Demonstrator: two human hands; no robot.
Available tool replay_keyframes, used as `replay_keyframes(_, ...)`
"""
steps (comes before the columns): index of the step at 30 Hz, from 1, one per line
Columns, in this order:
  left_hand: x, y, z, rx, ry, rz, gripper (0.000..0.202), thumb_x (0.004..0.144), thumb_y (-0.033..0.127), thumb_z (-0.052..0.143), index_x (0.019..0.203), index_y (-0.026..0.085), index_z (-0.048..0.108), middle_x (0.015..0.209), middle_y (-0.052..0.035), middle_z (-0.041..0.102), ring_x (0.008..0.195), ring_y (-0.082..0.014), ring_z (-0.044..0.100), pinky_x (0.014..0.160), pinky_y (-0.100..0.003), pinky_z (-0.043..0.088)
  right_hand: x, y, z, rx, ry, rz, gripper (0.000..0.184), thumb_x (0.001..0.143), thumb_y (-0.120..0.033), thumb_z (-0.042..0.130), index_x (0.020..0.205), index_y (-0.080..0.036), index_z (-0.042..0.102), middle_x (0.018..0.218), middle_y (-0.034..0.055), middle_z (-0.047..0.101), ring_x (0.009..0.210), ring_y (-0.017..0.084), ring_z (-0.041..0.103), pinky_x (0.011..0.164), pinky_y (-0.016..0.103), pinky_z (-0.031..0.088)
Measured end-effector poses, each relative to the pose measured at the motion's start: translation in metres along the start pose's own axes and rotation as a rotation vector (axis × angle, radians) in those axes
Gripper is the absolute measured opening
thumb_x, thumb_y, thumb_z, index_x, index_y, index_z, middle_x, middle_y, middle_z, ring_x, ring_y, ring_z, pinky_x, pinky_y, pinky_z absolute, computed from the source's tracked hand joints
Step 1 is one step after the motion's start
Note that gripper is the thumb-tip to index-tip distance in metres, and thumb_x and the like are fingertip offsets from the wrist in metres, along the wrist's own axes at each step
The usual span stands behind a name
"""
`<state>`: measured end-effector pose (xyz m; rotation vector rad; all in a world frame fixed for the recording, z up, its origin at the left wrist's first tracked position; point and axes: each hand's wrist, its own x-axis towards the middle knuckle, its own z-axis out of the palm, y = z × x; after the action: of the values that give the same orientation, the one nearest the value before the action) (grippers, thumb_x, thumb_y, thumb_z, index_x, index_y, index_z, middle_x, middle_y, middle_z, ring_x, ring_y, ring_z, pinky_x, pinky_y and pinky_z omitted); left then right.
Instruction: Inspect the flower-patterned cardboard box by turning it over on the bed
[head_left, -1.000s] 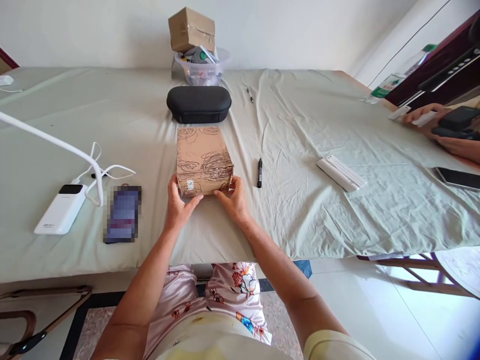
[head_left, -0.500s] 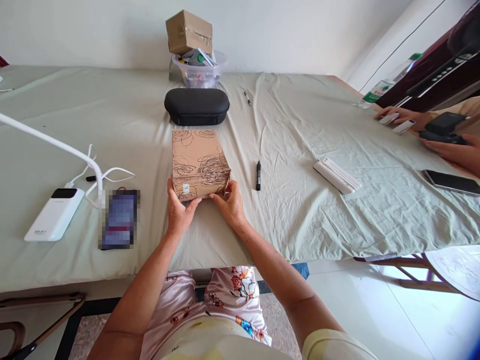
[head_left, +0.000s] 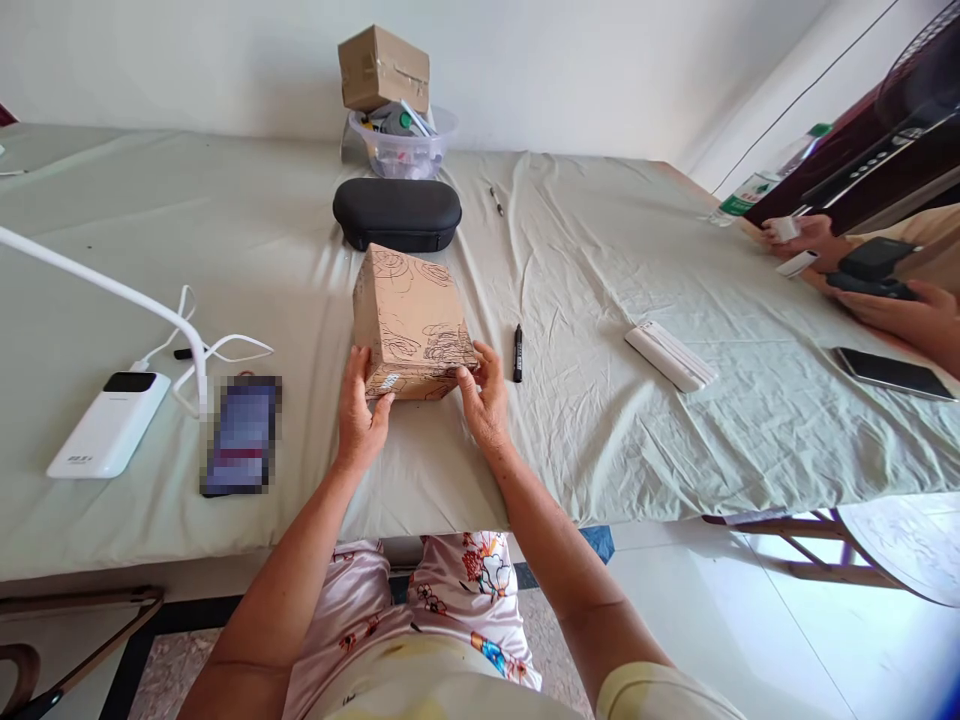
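Note:
Between my hands is a brown cardboard box (head_left: 420, 310) with black scribbles on its top and a small white label near its front left corner. My left hand (head_left: 363, 410) grips the near left corner, thumb at the front. At the near right corner, my right hand (head_left: 485, 400) holds the box, thumb on the front edge. The box sits turned at an angle, and whether its underside rests on the cloth is hidden. A black marker (head_left: 518, 353) lies just right of my right hand. Behind the box is a black zipped case (head_left: 397, 214).
Left are a white power bank (head_left: 109, 425) with a cable, a blurred phone (head_left: 241, 435) and a white curved stand (head_left: 97, 277). A pen (head_left: 496, 201), a plastic basin (head_left: 405, 155), a white device (head_left: 670, 356) and a phone (head_left: 892, 373) lie farther off. Another person's hands (head_left: 885, 290) hold dark devices at right.
The box has turned clockwise and shifted slightly right, so its left side now shows. My right hand has moved right and up with it. The other person's hand at right has shifted.

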<state>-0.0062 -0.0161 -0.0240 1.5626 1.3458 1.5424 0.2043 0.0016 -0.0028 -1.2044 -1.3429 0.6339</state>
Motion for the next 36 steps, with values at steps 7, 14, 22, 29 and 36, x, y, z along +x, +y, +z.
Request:
replay_keyframes(7,0.000,0.003,0.002,-0.067,0.008,0.016,0.083,0.095,0.056,0.072,0.163,0.025,0.037,0.171,-0.0163,0.039,0.158,-0.0309,0.044,0.127,-0.043,0.045,0.004,-0.001,-0.006,-0.009,-0.001,-0.130,0.046,0.104,-0.060,0.055,0.130,-0.024,0.066,0.130,0.0116,0.069,0.115,0.025,0.067,0.086,0.034,0.059)
replay_keyframes(14,0.003,0.008,0.001,-0.175,0.101,-0.032,0.100,0.090,0.063,0.076,0.166,0.028,0.023,0.166,-0.0206,0.045,0.144,-0.0295,0.060,0.119,-0.042,0.054,0.003,0.007,0.002,0.077,0.080,-0.083,0.045,0.099,-0.062,0.062,0.122,-0.025,0.067,0.115,0.0079,0.071,0.089,0.019,0.064,0.082,0.035,0.056)
replay_keyframes(22,0.000,0.012,0.003,-0.112,-0.135,-0.177,0.070,0.083,0.065,0.080,0.130,0.015,0.064,0.131,-0.0201,0.072,0.122,-0.0349,0.072,0.111,-0.052,0.058,0.002,-0.001,0.005,0.248,0.031,0.024,0.053,0.094,-0.072,0.064,0.120,-0.026,0.064,0.097,0.0040,0.064,0.076,0.016,0.059,0.067,0.030,0.058)
replay_keyframes(29,0.001,0.016,0.004,-0.173,-0.113,-0.107,0.079,0.089,0.065,0.074,0.148,0.018,0.049,0.151,-0.0206,0.060,0.137,-0.0335,0.064,0.116,-0.049,0.056,-0.002,0.002,0.009,0.273,-0.137,0.116,0.058,0.091,-0.075,0.067,0.122,-0.027,0.062,0.106,0.0045,0.067,0.077,0.015,0.062,0.062,0.027,0.055)
replay_keyframes(36,0.006,0.016,0.003,-0.216,-0.132,-0.044,0.091,0.096,0.062,0.067,0.167,0.022,0.027,0.166,-0.0181,0.046,0.152,-0.0294,0.051,0.126,-0.043,0.047,-0.007,0.009,0.013,0.141,-0.238,0.142,0.070,0.080,-0.079,0.077,0.118,-0.024,0.056,0.106,0.0052,0.071,0.077,0.016,0.067,0.068,0.030,0.055)
